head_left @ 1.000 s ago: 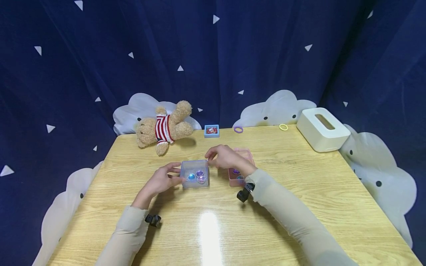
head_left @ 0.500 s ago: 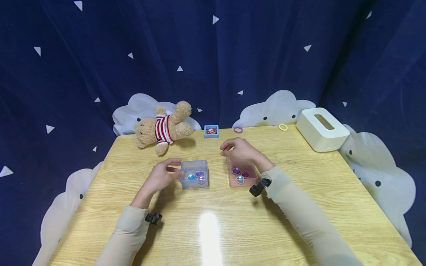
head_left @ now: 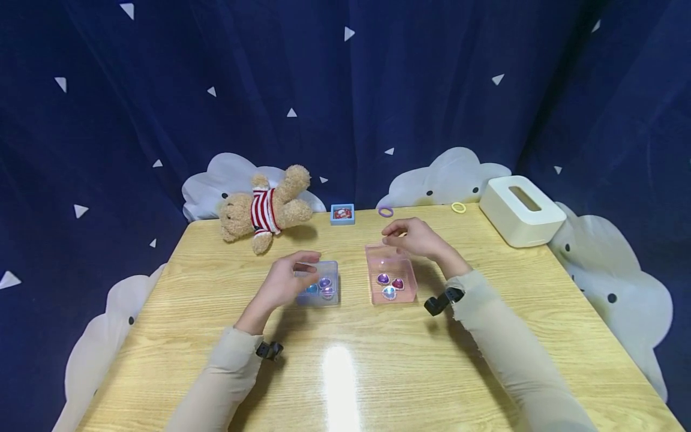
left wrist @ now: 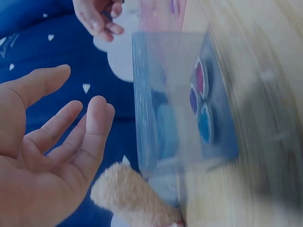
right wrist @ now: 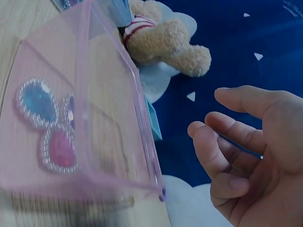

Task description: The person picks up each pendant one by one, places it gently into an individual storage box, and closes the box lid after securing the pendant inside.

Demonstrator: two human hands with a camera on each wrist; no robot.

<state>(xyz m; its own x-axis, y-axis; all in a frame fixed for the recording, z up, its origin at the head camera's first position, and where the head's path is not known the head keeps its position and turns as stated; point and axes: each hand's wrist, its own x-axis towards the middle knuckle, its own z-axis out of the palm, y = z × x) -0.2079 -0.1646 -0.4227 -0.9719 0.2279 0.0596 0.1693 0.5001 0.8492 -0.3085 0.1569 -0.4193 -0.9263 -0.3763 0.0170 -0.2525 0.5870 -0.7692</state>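
Observation:
My left hand (head_left: pixel 291 281) hovers over the left part of a clear blue-tinted box (head_left: pixel 333 270), its fingers loosely bent and holding nothing. Inside that box lie a blue gem (left wrist: pixel 205 125), a purple gem (head_left: pixel 325 283) and a pinkish gem (left wrist: pixel 200 78), all with beaded rims. To the right stands a clear pink box (head_left: pixel 391 299) holding a purple gem (head_left: pixel 382 278), a red-pink gem (right wrist: pixel 62 149) and a light blue gem (head_left: pixel 389 293). Above its back right corner is my right hand (head_left: pixel 420 238), fingers relaxed, with nothing visible in its grasp.
At the back left lies a teddy bear (head_left: pixel 264 207) in a striped shirt. Along the back edge are a small blue framed box (head_left: pixel 342 214), a purple ring (head_left: pixel 385 212) and a yellow ring (head_left: pixel 458 207). A white tissue box (head_left: pixel 522 211) stands back right.
My right hand has moved right, away from the blue box and past the pink one. My left hand has shifted right and up from the blue box's left side to over it.

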